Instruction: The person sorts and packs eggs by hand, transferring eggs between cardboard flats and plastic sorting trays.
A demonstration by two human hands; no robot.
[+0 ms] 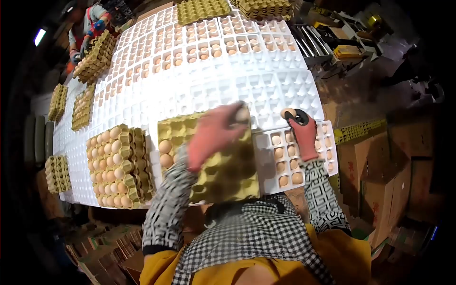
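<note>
My left hand (216, 135), in a red glove with dark fingertips, is closed around an egg (242, 114) above the far right corner of a yellowish pulp egg tray (225, 178); motion blurs it slightly. A few eggs (165, 147) sit along that tray's left side, partly behind my left arm. My right hand (305, 135), gloved alike, grips another egg (287, 113) between thumb and fingers. It hovers over the far edge of a white egg tray (266, 164), whose cups hold several brown eggs (283, 180).
Left of me stands a stack of pulp trays full of eggs (107, 166). White trays with eggs (204, 50) cover the table's far side. A person (90, 28) at the far left handles stacked pulp trays (95, 57). Cardboard boxes (380, 190) stand at the right.
</note>
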